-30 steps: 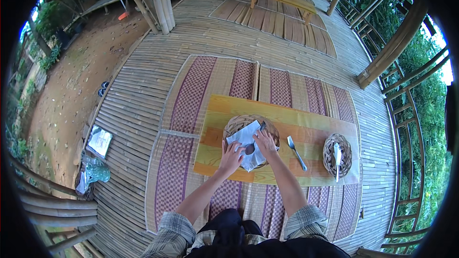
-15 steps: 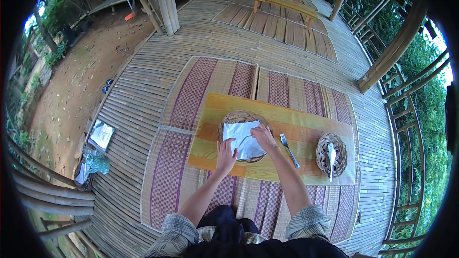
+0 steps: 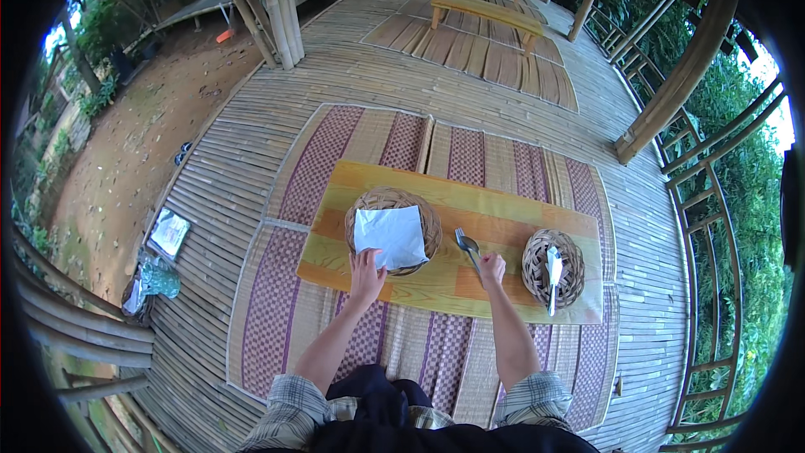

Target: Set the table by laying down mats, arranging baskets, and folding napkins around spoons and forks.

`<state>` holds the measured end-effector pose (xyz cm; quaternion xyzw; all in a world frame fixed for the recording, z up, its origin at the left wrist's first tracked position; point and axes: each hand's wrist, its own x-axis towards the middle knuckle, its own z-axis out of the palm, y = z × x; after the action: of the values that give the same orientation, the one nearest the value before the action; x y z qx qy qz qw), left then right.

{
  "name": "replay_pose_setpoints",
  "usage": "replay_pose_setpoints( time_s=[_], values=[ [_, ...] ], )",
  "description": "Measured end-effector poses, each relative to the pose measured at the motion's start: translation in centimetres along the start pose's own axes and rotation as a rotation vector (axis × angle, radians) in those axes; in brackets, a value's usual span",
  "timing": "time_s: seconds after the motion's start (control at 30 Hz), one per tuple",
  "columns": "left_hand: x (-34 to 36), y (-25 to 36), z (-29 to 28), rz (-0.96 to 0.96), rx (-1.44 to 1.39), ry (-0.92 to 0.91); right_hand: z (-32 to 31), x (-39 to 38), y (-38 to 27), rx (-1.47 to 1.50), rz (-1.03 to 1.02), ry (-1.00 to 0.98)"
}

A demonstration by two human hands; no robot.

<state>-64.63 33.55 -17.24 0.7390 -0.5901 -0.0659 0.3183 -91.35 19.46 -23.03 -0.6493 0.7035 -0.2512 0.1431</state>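
Setting that spoon [image 3: 471,245] down beside the fork [image 3: 459,234] looks like the step you're on, so a few tips. Your right hand [image 3: 492,269] has its grip closed around the near end of the spoon's handle, with the bowl pointing far and left, right by the fork's tines. From up here I can't tell whether the two touch or overlap, so I'd go slow: get the bowl flat on the counter [image 3: 503,220] first, lower the handle, then loosen your fingers so it doesn't clatter or knock the fork askew. Keep the handles roughly parallel and it'll look tidy.

Your left hand [image 3: 366,278] is at the near edge of the white paper sheet [image 3: 392,233], which sits in the left woven basket [image 3: 434,231]. Can't tell if that grip is pinching the paper or just resting on it. Either way, go light, cos a tug could pull the sheet crooked over the rim. Also, watch your right knuckles: the second basket [image 3: 529,272] is just to the right, so lift up before swinging that way.
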Motion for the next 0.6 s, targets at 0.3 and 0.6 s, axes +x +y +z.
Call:
replay_pose_setpoints(
  time_s=[0.3, 0.6],
  values=[
    [0.7, 0.4, 0.4, 0.091, -0.009, 0.018, 1.0, 0.3, 1.4, 0.090, 0.059, -0.074],
    [1.2, -3.3, -3.8, 0.211, -0.051, -0.131, 0.0, -4.5, -9.7, 0.228, -0.568, -0.121]
  ],
)
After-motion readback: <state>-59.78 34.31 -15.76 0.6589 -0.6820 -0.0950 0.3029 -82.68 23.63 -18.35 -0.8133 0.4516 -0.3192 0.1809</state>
